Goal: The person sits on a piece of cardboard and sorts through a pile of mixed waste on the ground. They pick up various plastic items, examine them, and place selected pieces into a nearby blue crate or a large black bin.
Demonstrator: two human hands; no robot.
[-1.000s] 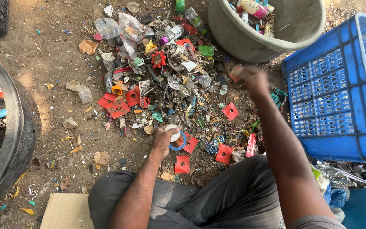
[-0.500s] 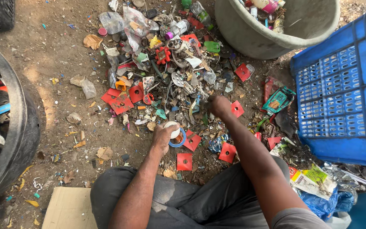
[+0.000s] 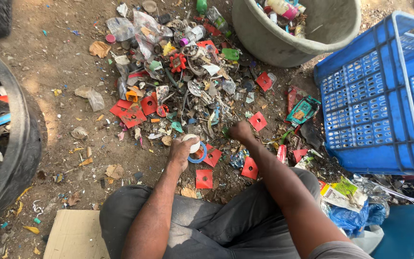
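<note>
The left hand (image 3: pixel 182 149) kept its grip clenched on a white ring (image 3: pixel 191 143), a blue ring (image 3: pixel 198 154) lying on the dirt just beside it. The right hand (image 3: pixel 240 131) rested fisted in the scrap pile (image 3: pixel 188 91); what its grip held could not be told. Beyond it the grey tub (image 3: pixel 283 45) and blue crate (image 3: pixel 384 100) hemmed the right, while bare dirt lay open left of the left hand.
</note>
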